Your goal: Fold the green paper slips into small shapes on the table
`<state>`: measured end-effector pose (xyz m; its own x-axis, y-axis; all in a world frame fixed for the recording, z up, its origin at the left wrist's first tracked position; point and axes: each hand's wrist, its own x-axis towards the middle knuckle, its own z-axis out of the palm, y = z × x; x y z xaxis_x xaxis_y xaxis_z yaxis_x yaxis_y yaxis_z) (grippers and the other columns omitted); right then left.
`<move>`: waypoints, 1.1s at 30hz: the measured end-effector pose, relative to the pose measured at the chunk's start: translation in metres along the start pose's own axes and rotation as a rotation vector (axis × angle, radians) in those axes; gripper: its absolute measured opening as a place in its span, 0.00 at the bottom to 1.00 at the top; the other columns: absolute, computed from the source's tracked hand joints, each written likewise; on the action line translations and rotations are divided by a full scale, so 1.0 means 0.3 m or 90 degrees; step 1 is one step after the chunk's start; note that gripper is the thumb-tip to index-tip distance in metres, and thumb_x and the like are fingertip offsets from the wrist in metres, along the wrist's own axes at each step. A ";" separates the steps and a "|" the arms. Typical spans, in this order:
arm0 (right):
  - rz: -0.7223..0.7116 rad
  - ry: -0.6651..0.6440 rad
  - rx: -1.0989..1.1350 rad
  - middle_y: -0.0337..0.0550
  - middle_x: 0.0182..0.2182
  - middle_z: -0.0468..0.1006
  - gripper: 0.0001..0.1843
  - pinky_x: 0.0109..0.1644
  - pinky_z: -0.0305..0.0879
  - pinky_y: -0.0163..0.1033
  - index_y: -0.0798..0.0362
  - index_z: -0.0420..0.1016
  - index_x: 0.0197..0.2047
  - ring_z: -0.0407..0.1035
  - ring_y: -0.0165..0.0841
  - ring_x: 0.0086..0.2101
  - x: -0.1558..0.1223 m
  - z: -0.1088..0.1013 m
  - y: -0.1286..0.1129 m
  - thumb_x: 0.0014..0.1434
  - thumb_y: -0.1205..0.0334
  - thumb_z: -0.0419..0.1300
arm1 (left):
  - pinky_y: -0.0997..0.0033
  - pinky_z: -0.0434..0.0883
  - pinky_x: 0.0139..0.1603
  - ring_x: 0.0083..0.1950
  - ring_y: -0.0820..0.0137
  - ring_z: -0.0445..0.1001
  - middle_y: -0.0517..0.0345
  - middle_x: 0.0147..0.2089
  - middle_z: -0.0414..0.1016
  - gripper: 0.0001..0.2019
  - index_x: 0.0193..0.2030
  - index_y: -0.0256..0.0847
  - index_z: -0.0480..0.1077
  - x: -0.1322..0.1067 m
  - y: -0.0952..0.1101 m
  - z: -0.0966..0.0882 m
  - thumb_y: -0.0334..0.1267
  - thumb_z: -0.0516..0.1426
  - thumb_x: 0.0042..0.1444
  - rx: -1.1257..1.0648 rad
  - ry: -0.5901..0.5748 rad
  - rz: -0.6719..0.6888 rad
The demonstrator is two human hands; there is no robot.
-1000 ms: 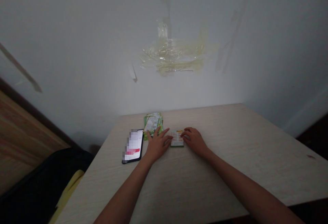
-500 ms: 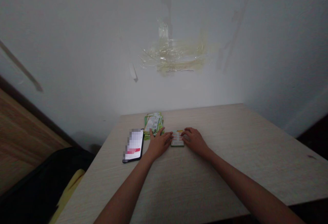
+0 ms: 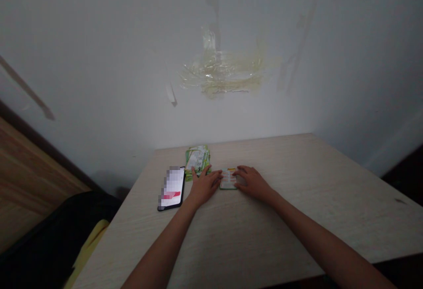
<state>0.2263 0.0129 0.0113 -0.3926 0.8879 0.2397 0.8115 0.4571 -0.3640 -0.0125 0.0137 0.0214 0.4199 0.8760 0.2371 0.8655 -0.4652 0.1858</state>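
A small printed card [image 3: 228, 179], white with red and yellow print and a green near edge, lies flat on the table between my hands. My left hand [image 3: 204, 185] is spread, its index fingertip at the card's left edge. Its other fingers reach toward a loose pile of green and white printed cards [image 3: 197, 159]. From the other side, my right hand [image 3: 254, 182] rests with parted, bent fingers touching the card's right edge. Neither hand closes round anything. Whether the card is one or a thin stack, I cannot tell.
A phone [image 3: 172, 188] with a lit, partly blurred screen lies left of my left hand. The pale wooden table [image 3: 264, 236] meets a wall [image 3: 132, 60] with patches of clear tape [image 3: 228, 71]. Dark and yellow cloth [image 3: 90, 245] lies beyond the left edge.
The card's near edge looked thicker and darker before; now it appears flatter. My right fingers have shifted slightly along its right side. My left hand has hardly moved.
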 end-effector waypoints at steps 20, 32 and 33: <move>0.042 0.105 0.085 0.47 0.52 0.73 0.17 0.59 0.59 0.44 0.46 0.75 0.52 0.66 0.37 0.52 0.023 0.025 0.026 0.62 0.54 0.56 | 0.25 0.25 0.62 0.69 0.55 0.53 0.64 0.61 0.70 0.13 0.51 0.59 0.70 -0.035 0.027 0.000 0.47 0.54 0.59 -0.026 0.018 -0.014; 0.038 0.113 0.060 0.45 0.48 0.74 0.11 0.57 0.60 0.44 0.44 0.80 0.44 0.67 0.37 0.49 0.043 0.038 0.035 0.61 0.57 0.58 | 0.25 0.28 0.63 0.68 0.53 0.54 0.63 0.62 0.68 0.15 0.52 0.60 0.70 -0.034 0.028 0.009 0.49 0.55 0.58 0.004 0.040 -0.039; 0.038 0.112 0.058 0.45 0.48 0.75 0.11 0.56 0.60 0.44 0.44 0.81 0.43 0.67 0.37 0.49 0.047 0.041 0.037 0.61 0.57 0.59 | 0.25 0.28 0.63 0.68 0.53 0.54 0.63 0.62 0.69 0.15 0.52 0.60 0.70 -0.033 0.027 0.010 0.49 0.55 0.58 0.001 0.040 -0.040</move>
<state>0.2245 0.0312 -0.0004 -0.2567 0.8945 0.3660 0.7854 0.4138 -0.4603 -0.0088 0.0015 0.0176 0.3475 0.8936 0.2840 0.8900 -0.4097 0.2002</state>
